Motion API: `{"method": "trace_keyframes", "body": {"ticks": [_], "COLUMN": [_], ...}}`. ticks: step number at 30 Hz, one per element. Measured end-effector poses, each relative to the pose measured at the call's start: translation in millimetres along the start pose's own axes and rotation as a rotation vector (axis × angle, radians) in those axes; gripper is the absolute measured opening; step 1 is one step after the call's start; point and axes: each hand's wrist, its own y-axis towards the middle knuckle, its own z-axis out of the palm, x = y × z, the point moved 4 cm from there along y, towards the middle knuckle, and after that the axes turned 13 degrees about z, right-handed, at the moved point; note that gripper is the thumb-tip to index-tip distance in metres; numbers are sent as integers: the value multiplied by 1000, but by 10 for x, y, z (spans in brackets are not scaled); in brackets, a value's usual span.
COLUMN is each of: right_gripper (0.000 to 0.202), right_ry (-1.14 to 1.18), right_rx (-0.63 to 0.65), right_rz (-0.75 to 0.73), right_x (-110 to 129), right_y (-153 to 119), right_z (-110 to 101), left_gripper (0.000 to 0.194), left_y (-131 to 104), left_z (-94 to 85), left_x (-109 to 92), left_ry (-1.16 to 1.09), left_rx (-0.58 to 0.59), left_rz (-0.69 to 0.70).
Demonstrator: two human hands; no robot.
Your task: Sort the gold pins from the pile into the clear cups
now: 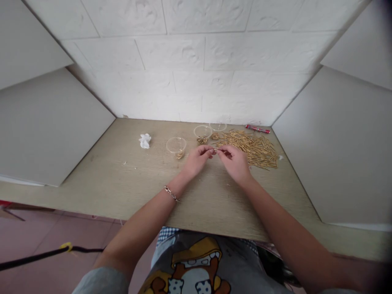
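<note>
Two bare forearms reach out over the near edge of a pale wooden table [122, 183], angling inward so the hands meet just above the middle of it. The left forearm carries a thin chain bracelet [171, 194] at the wrist. The left hand [197, 159] lies knuckles up, its fingers curled in, thumb and forefinger tips pinched narrow. The right hand [234, 160] mirrors it, wrist low over the tabletop, fingers bent, thumb and forefinger pressed close together. Between the two sets of fingertips sits a tiny pale piece [214, 151], held at both ends where the hands almost touch; it is too small to say what it is.

Just right of the right hand, and a little beyond it, a broad heap of thin golden sticks [254, 148] spreads across the table. Beyond the left hand stands a small clear plastic cup [176, 146] with a bit of golden matter in its bottom. Farther back a second clear cup [202, 132] holds something similar, and a third [218, 127] stands near the wall. Well left of the cups lies a crumpled white tissue [145, 140]. At the far right, against the white brick wall, rests a red pen-like thing [257, 129].
</note>
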Motion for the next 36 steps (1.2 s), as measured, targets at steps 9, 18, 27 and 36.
{"method": "trace_keyframes", "body": {"ticks": [9, 18, 27, 36], "right_gripper": [19, 19, 18, 19], "right_ry": [-3, -14, -38, -36], "right_rx": [11, 11, 23, 36], "right_rz": [-19, -46, -69, -49], "right_x": [-19, -24, -27, -30], "right_y": [-3, 9, 22, 18], "right_z": [17, 18, 18, 14], "left_gripper": [11, 11, 11, 14], "left_y": [6, 8, 7, 1], "left_z": [-4, 2, 2, 14], "left_x": [-11, 8, 28, 18], "left_ry": [0, -40, -37, -66], "left_rx": [-14, -33, -19, -10], "left_rz": [-10, 0, 9, 17]}}
